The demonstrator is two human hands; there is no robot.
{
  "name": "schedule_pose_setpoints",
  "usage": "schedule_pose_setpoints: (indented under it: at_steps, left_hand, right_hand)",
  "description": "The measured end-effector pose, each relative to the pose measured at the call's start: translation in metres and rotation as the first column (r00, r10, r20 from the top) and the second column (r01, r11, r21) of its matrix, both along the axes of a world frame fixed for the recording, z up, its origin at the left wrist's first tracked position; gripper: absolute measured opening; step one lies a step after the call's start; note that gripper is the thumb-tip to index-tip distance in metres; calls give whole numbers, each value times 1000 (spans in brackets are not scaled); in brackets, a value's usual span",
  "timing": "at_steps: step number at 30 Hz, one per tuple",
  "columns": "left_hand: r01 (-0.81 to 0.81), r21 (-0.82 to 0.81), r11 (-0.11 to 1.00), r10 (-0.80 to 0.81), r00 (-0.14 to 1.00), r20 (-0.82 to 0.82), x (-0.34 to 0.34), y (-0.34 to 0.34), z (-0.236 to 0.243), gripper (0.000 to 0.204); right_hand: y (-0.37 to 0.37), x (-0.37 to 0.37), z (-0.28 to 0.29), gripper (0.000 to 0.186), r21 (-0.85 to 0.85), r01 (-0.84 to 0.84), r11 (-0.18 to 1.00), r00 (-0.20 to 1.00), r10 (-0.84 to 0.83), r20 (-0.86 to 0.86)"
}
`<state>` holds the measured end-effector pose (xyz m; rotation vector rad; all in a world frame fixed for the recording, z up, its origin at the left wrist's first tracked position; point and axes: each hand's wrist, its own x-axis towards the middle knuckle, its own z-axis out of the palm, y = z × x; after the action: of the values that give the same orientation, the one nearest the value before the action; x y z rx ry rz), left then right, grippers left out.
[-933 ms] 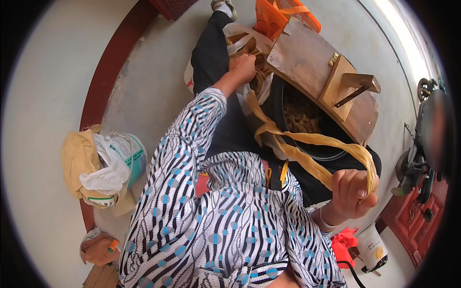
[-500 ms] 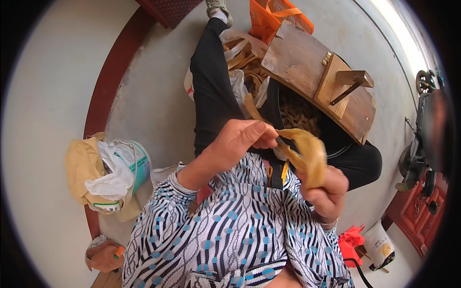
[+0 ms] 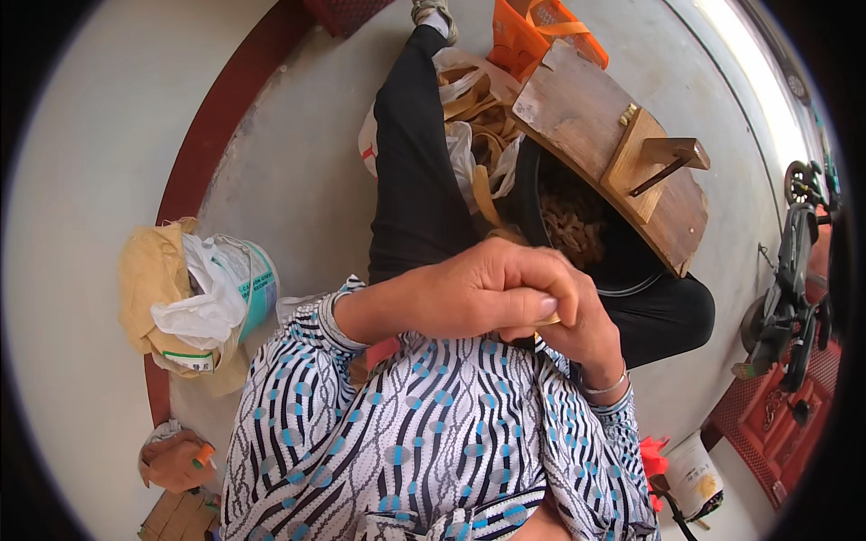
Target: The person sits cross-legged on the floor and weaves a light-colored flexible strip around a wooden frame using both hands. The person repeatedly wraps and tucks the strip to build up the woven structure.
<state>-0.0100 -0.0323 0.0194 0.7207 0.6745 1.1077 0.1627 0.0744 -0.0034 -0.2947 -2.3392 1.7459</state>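
My left hand (image 3: pixel 483 290) is closed, its fingers curled and the thumb pressed near my right fingers. My right hand (image 3: pixel 586 326) meets it in front of my lap, partly hidden behind the left. A long, flat, flexible tan strip (image 3: pixel 484 197) runs from a plastic bag (image 3: pixel 460 144) of similar strips down to the hands, which cover most of it. Only a small pale bit shows between thumb and fingers. Beyond the hands a black bucket (image 3: pixel 532 194) holds many short brown pieces (image 3: pixel 573 230).
A wooden board (image 3: pixel 577 99) with a block and a hinged metal bar lies across the bucket. An orange basket (image 3: pixel 519 41) stands behind it. To the left is a pail (image 3: pixel 262 284) with cloth and plastic bags. A scooter (image 3: pixel 789 261) stands far right.
My right hand has moved up and left to meet my left hand. The strip's loose loop, visible before between them, is now covered by the hands. The view has shifted slightly.
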Motion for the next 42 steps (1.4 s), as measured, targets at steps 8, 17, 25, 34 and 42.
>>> schedule_pose_setpoints:
  at_steps: [8,17,25,34,42]
  left_hand:
    - [-488,313,815,533,418,-736,-45,-41,-23,12]
    - [-542,514,664,465,-239,-852,-64,-67,-93,7]
    - [-432,453,780,175,-544,-820,-64,-69,-133,15]
    - [166,240,956,23,777,-629,55,43,-89,24]
    - [194,-254,948,-218,973,-69,59,75,-80,27]
  right_hand:
    - [13,55,26,10,66,78,995,903,-98,418]
    - [13,64,26,13,393,10,920,783,-251,568]
    - [9,58,19,12,375,73,924,761,-295,578]
    - [27,41,25,7,429,311,848,842,-455,290]
    - [66,52,0,29,635,412,653,908,-354,-225]
